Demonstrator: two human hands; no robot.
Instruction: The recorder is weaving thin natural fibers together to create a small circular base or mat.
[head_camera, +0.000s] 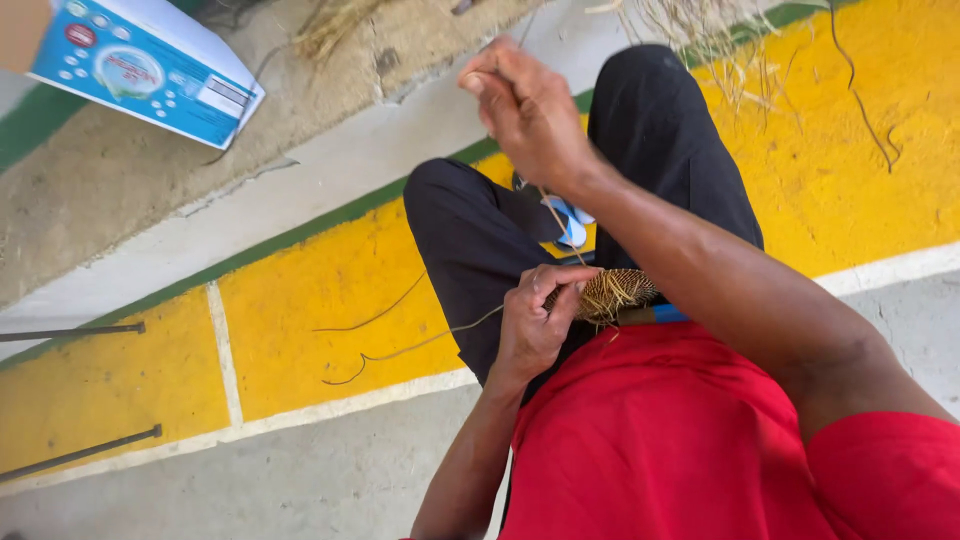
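Two bare hands work over the lap. Left hand (535, 325) has its fingers closed around a small woven piece (610, 293) of tan fibre, held against dark trousers (480, 240) just above a red shirt (670, 440). Right hand (525, 110) is raised well above it, fingertips pinched on a thin fibre strand (560, 225) running down to the weaving. One blue and white carton (145, 65) lies on the ground at upper left; its contents cannot be seen. Loose straw (710, 40) lies scattered on the yellow painted floor (320, 300).

I'm seeing small woven piece (612, 293) | tan-brown, tight coils, loose ends fraying out | lying at lap | thin fibre strand (553, 218) running taut upward
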